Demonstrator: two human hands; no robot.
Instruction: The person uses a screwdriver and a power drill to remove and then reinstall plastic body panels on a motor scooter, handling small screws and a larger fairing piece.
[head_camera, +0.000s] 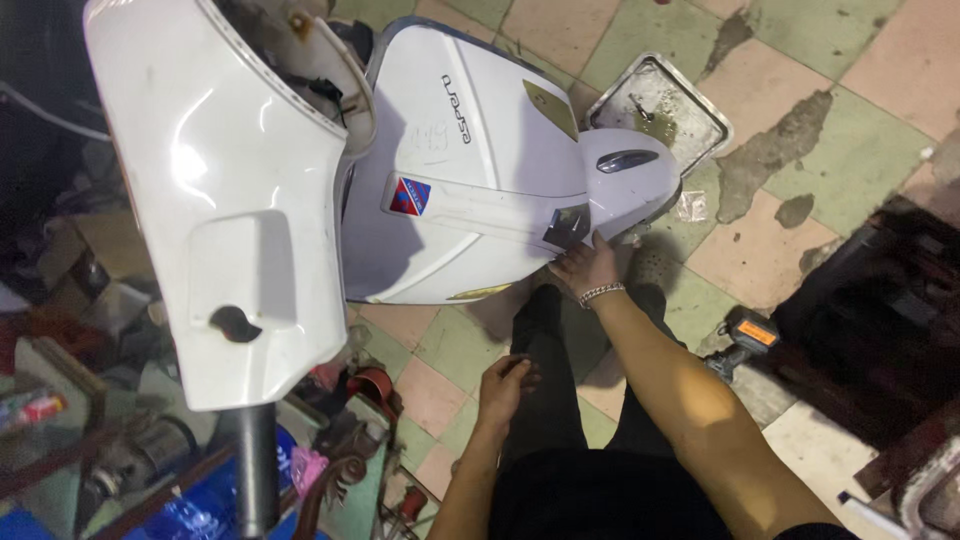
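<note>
- Under the rear tip of the white scooter body panel (470, 170), the right hand (585, 268) presses up against the panel's lower edge, fingers closed on it beside a dark square cutout; a beaded bracelet (601, 293) sits on that wrist.
- Lower down, the left hand (503, 385) rests loosely curled on the person's black trousers (560, 430), holding nothing that can be made out.
- Both hands are well apart, the right one on the panel, the left one on the thigh.
- A second white panel (235, 200), the front shield, stands at the left, overlapping the body panel.
- Beyond the panel's tip a shallow metal tray (690, 135) lies on the tiled floor (850, 160).
- An orange-and-black cordless drill (745, 335) lies on the floor to the right of the forearm.
</note>
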